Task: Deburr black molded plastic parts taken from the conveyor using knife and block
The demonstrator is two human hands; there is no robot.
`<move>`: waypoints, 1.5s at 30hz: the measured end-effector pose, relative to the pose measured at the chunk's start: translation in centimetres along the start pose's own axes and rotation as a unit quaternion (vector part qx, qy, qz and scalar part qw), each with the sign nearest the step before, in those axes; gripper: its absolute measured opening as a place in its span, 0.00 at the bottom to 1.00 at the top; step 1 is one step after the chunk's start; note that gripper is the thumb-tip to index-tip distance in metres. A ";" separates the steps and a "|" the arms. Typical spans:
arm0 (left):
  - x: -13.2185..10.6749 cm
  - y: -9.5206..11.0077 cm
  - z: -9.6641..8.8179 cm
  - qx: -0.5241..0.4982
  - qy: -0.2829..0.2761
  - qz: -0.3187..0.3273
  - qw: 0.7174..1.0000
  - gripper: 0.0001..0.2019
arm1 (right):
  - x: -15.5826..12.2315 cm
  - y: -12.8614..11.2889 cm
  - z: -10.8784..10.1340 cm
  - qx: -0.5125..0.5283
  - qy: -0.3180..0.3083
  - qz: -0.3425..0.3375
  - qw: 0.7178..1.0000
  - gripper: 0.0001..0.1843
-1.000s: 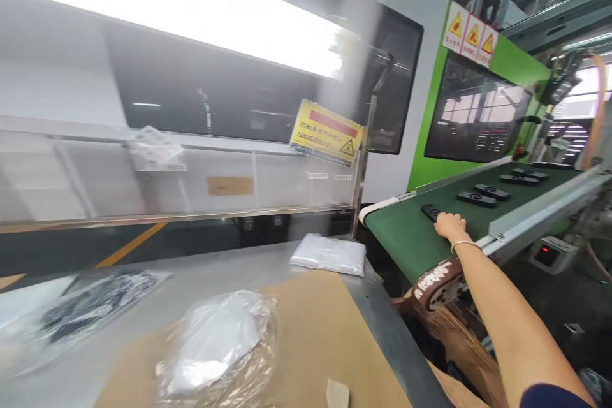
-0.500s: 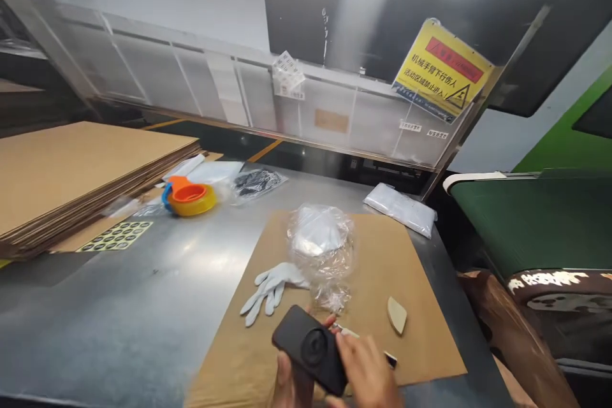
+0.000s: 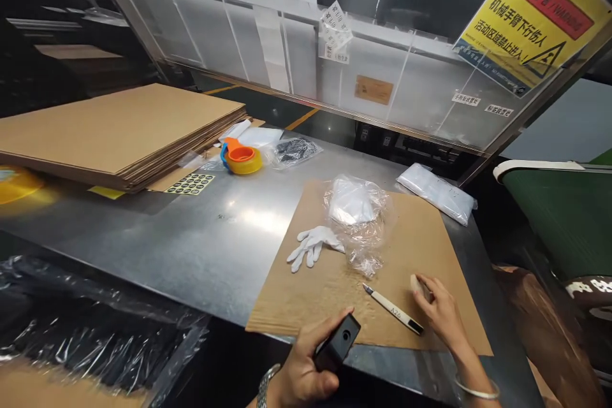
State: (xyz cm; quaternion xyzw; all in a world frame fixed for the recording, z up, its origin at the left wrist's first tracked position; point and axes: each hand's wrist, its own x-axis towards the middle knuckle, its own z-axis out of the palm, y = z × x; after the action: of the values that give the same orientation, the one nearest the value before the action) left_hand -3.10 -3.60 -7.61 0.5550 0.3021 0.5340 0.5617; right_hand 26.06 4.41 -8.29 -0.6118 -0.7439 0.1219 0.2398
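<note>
My left hand (image 3: 306, 366) grips a black plastic part (image 3: 337, 345) at the near edge of the metal table (image 3: 191, 236). My right hand (image 3: 437, 309) rests on the brown cardboard sheet (image 3: 415, 236), its fingers closed round a small beige pad (image 3: 417, 284). A white craft knife (image 3: 392, 309) lies on the cardboard between my two hands. Farther back on the sheet lie a white glove (image 3: 310, 245) and a crumpled clear plastic bag (image 3: 358, 213).
A stack of cardboard sheets (image 3: 119, 127) fills the table's left. Beside it lie an orange tape dispenser (image 3: 241, 157), a sticker sheet (image 3: 190, 183) and a white packet (image 3: 437, 192). A green conveyor belt (image 3: 564, 217) stands at right. Black plastic film (image 3: 86, 325) sits at lower left.
A second ago my right hand reached to a black part on the conveyor. The part then came to the table in both hands. Now the left hand holds it alone and the right has closed on the beige pad.
</note>
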 end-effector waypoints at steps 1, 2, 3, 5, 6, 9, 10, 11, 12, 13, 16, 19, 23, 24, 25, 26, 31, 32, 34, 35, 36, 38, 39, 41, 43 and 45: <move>0.1 0.1 -0.2 0.029 -0.017 0.012 0.999 0.32 | -0.6 -2.1 -0.6 0.024 -0.009 -0.022 0.999 0.17; 0.3 0.1 -0.4 0.055 -0.036 0.026 0.998 0.31 | -1.2 -4.4 -1.3 0.051 -0.015 -0.053 0.997 0.18; 0.4 0.2 -0.5 0.076 -0.054 0.041 0.995 0.31 | -1.7 -7.0 -2.1 0.118 -0.024 -0.122 0.985 0.19; 0.6 0.1 -0.6 0.114 -0.084 0.059 0.988 0.31 | -2.1 -11.6 -3.6 0.203 -0.066 -0.303 0.929 0.22; 0.6 0.1 -0.7 0.129 -0.096 0.062 0.985 0.31 | -2.1 -13.4 -4.1 0.211 -0.085 -0.361 0.904 0.23; 0.4 0.2 -0.7 0.134 -0.118 0.063 0.982 0.32 | -1.9 -15.5 -4.6 0.190 -0.106 -0.373 0.902 0.22; 0.3 0.3 -0.7 0.119 -0.125 0.057 0.983 0.32 | -1.9 -15.4 -4.5 0.182 -0.105 -0.353 0.912 0.22; 0.2 0.4 -0.6 0.102 -0.134 0.047 0.985 0.31 | -2.0 -15.1 -4.3 0.179 -0.104 -0.338 0.918 0.22; 0.2 0.5 -0.5 0.088 -0.140 0.033 0.986 0.30 | -2.1 -14.8 -4.0 0.183 -0.097 -0.337 0.919 0.23; 0.2 0.6 -0.3 0.072 -0.141 0.015 0.987 0.27 | -2.4 -14.5 -3.7 0.193 -0.089 -0.346 0.914 0.23; 0.0 0.4 0.6 0.026 -0.109 -0.028 0.993 0.24 | -3.1 -14.0 -3.0 0.231 -0.069 -0.348 0.906 0.26; -0.4 -0.5 1.9 -0.102 -0.061 -0.113 0.986 0.30 | -3.7 -14.2 -1.8 0.307 -0.049 -0.230 0.922 0.23; -0.6 -1.0 3.4 -0.338 0.037 -0.255 0.905 0.33 | -4.6 -14.7 1.4 0.403 0.046 -0.084 0.910 0.20; -0.4 -0.8 3.6 -0.385 0.056 -0.270 0.881 0.32 | -5.0 -14.7 2.4 0.402 0.069 -0.069 0.910 0.21; -0.1 -0.4 3.7 -0.427 0.075 -0.275 0.858 0.31 | -5.4 -14.8 3.4 0.394 0.081 -0.059 0.913 0.21; 0.3 0.0 3.6 -0.462 0.093 -0.274 0.839 0.30 | -6.0 -14.7 4.2 0.383 0.082 -0.055 0.918 0.21; 2.0 1.9 1.5 -0.502 0.174 -0.264 0.805 0.32 | -9.1 -13.2 6.8 0.335 0.019 -0.139 0.932 0.18; 2.2 2.1 1.1 -0.488 0.191 -0.261 0.811 0.29 | -9.5 -12.8 6.8 0.320 0.015 -0.161 0.933 0.18; 2.2 2.3 0.7 -0.451 0.220 -0.265 0.823 0.23 | -9.3 -11.9 6.1 0.281 0.047 -0.152 0.946 0.16; 2.2 2.3 0.8 -0.432 0.227 -0.276 0.828 0.22 | -8.9 -11.7 5.5 0.261 0.078 -0.128 0.954 0.16; 2.1 2.3 0.9 -0.417 0.229 -0.293 0.830 0.21 | -8.2 -11.5 4.7 0.241 0.110 -0.104 0.959 0.17; 1.8 2.3 1.5 -0.397 0.205 -0.346 0.825 0.24 | -6.3 -11.8 3.2 0.202 0.144 -0.093 0.964 0.20; 1.6 2.3 1.9 -0.385 0.186 -0.374 0.823 0.27 | -5.4 -12.1 2.5 0.184 0.140 -0.120 0.966 0.21; 1.0 2.2 2.5 -0.357 0.143 -0.413 0.826 0.32 | -3.9 -12.9 1.6 0.150 0.096 -0.201 0.963 0.23; 0.4 2.1 2.7 -0.328 0.117 -0.411 0.843 0.36 | -3.1 -13.8 1.3 0.122 0.051 -0.272 0.953 0.25; -0.1 2.0 2.7 -0.321 0.107 -0.382 0.860 0.36 | -2.9 -14.3 1.3 0.105 0.031 -0.312 0.944 0.27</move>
State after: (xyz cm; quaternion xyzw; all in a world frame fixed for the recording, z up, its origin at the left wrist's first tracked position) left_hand -1.14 -4.84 -5.21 0.1243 0.3602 0.4009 0.8331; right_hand 13.67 -1.40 -3.20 -0.3240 -0.8726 0.0999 0.3516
